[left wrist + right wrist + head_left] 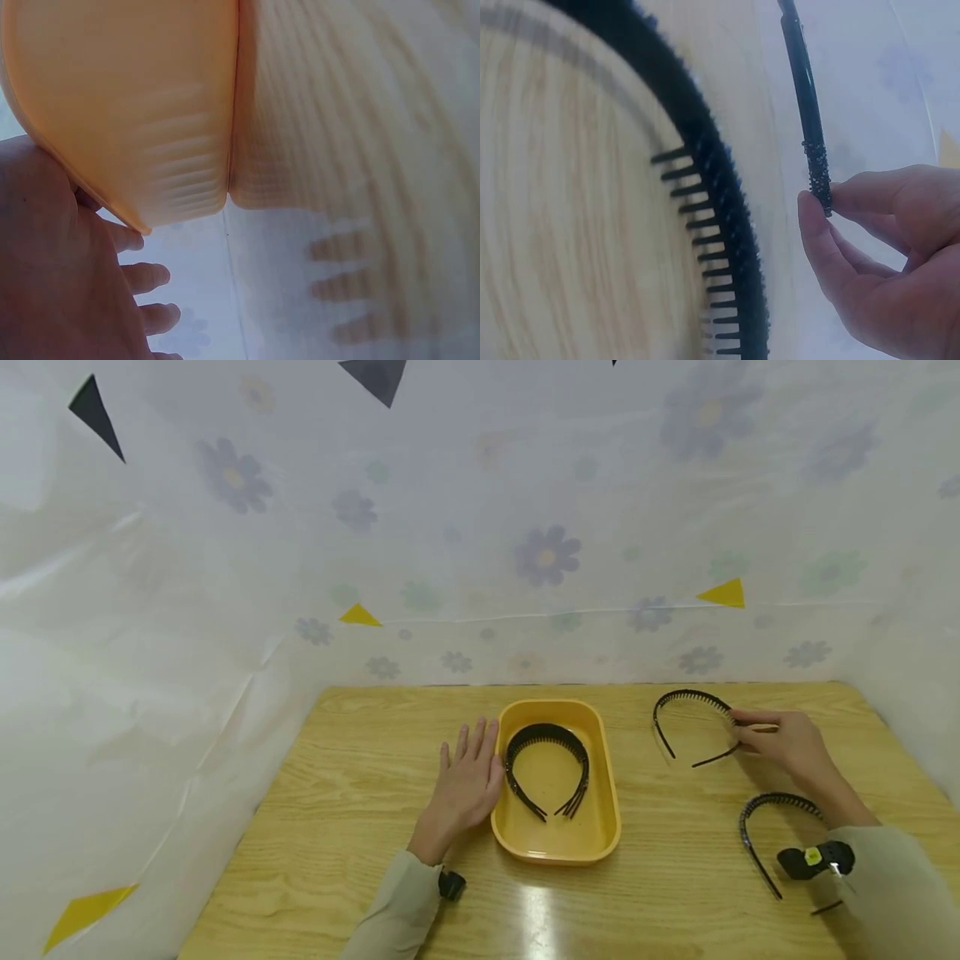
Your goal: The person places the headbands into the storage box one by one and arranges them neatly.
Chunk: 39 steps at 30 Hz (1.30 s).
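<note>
My left hand [468, 781] lies along the left side of a yellow plastic tray [612, 814], its fingers straight and the thumb side at the rim. Inside the tray several black toothed headbands [547, 732] are stacked together, tips toward me. On the right, my right hand [795, 747] pinches the right side of a black headband [686, 694] between thumb and fingers. In the right wrist view, the pinched part of that headband [804, 82] has a glittery, beaded surface. Another black headband [750, 839] rests under my right forearm, partly hidden by the wrist camera and sleeve.
A light wood-grain table [360, 793] carries everything. Behind it hangs a whitish sheet [465, 543] printed with flowers, with yellow and dark triangles on it; the sheet also covers the left side. A black wrist camera [452, 886] sits at my left cuff.
</note>
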Each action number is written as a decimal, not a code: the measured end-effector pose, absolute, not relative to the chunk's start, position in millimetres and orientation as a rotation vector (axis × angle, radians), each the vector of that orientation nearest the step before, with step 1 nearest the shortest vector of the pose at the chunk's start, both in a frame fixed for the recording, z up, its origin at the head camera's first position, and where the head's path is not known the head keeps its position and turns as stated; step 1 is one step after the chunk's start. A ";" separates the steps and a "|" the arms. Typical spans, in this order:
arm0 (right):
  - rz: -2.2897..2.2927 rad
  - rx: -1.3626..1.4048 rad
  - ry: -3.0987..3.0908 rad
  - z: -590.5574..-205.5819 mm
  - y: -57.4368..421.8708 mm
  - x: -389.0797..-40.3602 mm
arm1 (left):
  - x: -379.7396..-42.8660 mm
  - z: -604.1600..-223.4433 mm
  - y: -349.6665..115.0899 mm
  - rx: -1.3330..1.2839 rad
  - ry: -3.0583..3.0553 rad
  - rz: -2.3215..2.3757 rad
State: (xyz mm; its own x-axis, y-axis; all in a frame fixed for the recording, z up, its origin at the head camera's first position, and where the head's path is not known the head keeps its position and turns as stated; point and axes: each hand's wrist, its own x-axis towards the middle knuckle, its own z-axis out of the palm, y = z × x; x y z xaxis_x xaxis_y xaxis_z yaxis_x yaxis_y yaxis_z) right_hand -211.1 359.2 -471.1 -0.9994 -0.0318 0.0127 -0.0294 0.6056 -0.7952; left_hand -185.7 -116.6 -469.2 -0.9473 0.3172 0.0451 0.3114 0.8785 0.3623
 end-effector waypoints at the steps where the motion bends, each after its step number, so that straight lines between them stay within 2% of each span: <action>1: -1.393 -0.053 2.814 -470.2 357.8 -210.4 | -185.5 -468.9 -116.7 0.508 3.035 0.576; 15: -1.291 -0.002 2.952 -457.5 337.9 -200.4 | -185.6 -467.9 -118.1 0.535 3.141 0.496; 25: -1.339 -0.131 3.145 -445.0 310.5 -191.6 | -185.2 -464.7 -122.3 0.528 3.140 0.448; 39: -1.490 -0.178 3.178 -426.1 280.8 -190.4 | -183.8 -466.3 -123.5 0.524 3.128 0.463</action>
